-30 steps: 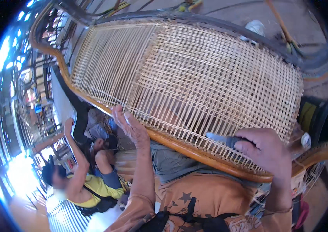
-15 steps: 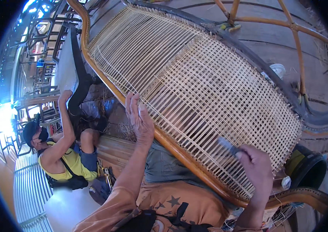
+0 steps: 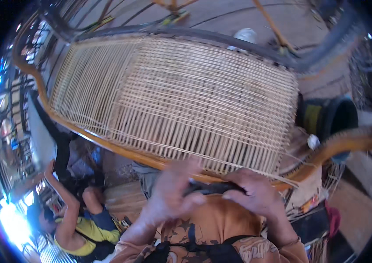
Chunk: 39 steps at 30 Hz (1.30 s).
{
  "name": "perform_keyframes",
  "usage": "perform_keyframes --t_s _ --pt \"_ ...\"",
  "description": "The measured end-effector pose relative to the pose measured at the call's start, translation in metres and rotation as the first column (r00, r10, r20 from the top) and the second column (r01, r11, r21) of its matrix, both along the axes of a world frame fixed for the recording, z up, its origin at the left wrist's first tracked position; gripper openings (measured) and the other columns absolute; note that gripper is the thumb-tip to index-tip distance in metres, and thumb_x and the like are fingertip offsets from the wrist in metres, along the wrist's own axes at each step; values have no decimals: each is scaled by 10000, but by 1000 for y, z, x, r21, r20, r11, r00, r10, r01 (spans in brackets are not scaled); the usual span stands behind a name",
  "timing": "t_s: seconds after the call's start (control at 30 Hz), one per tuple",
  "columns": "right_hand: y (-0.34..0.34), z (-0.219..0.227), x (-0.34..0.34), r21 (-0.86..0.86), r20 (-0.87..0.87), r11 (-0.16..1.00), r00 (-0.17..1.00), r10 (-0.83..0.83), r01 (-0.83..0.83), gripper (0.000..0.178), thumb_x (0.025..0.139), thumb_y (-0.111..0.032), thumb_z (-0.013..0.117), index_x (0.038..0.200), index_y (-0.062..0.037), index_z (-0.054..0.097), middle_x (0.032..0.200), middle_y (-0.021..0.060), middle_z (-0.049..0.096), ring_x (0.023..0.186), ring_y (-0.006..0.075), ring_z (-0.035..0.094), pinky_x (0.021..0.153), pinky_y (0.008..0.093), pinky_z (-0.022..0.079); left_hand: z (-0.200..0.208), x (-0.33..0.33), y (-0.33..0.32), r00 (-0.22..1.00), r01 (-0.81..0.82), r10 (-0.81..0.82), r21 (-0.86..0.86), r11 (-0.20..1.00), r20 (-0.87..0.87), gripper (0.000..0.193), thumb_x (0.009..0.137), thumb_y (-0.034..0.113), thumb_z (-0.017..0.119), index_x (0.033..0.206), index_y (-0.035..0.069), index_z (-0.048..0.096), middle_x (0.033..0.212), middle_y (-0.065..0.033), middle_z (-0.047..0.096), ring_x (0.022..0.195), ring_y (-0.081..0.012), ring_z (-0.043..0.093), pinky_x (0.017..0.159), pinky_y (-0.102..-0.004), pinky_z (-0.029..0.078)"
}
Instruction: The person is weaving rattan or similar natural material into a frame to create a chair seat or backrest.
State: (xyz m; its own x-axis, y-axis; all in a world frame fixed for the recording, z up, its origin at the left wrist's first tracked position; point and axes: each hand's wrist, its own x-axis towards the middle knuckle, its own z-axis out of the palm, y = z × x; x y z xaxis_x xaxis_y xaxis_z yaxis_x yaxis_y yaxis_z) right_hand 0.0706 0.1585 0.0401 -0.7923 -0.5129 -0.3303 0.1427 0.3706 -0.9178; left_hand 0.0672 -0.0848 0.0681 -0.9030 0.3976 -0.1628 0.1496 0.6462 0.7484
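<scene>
A half-woven cane panel (image 3: 186, 96) lies in front of me, its strands crossing in an open grid and strung on a curved orange-brown rattan frame (image 3: 120, 151). At the frame's near rail my right hand (image 3: 256, 190) is closed on a flat, dark blade-like tool (image 3: 214, 188), which points left. My left hand (image 3: 175, 190), smeared by motion, is beside the tool's far end with thumb and fingers apart. Whether it touches the rail or the tool I cannot tell. A pale loose strand (image 3: 289, 179) sticks out past the panel's near right corner.
At the left, a seated person (image 3: 81, 232) in a yellow top reaches up to another dark-framed piece (image 3: 50, 136). A dark bucket (image 3: 341, 118) lies at the right behind the frame's curved end. Beyond the panel are a white container (image 3: 245, 35) and rattan poles (image 3: 273, 26).
My right hand has drawn the tool from over the weave back to the near rail. My left hand has come down toward it. The view has turned, so the panel lies more level.
</scene>
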Motion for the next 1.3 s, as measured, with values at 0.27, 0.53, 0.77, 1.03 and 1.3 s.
perform_keyframes --t_s 0.27,0.53,0.77,1.03,1.3 --pt "45 23 87 -64 362 628 604 -710 776 171 844 -80 612 997 -6 597 868 23 593 777 90 569 704 219 465 -25 41 46 849 49 -192 289 956 492 566 841 340 652 1260 15 457 1083 -149 625 977 -292 624 848 -386 501" --pt "175 -49 242 456 -242 171 306 -921 873 154 889 -143 593 944 -1 619 749 47 615 650 106 550 603 258 452 -3 8 26 970 -241 157 754 611 183 364 863 162 611 1168 4 490 997 -131 610 898 -230 607 860 -397 486" --pt "149 -128 283 768 -252 200 574 -779 608 231 787 -157 661 917 3 558 821 190 571 813 310 570 759 373 447 19 -8 1 936 -236 350 801 550 36 375 856 83 600 1200 18 465 1039 -123 573 917 -243 586 862 -398 460" --pt "172 -88 298 318 -744 -181 126 -657 931 303 962 -198 486 1151 34 531 971 105 600 883 242 570 809 334 441 28 -27 27 944 -200 328 863 464 42 333 945 180 538 1223 24 440 1000 -83 570 843 -183 564 819 -350 459" --pt "151 87 170 -290 -602 78 -119 -789 954 289 931 -202 521 1137 -2 560 852 60 578 653 134 490 607 250 441 -1 -61 44 944 -310 253 839 447 214 179 880 122 596 996 50 480 868 -68 541 805 -178 562 815 -338 475"
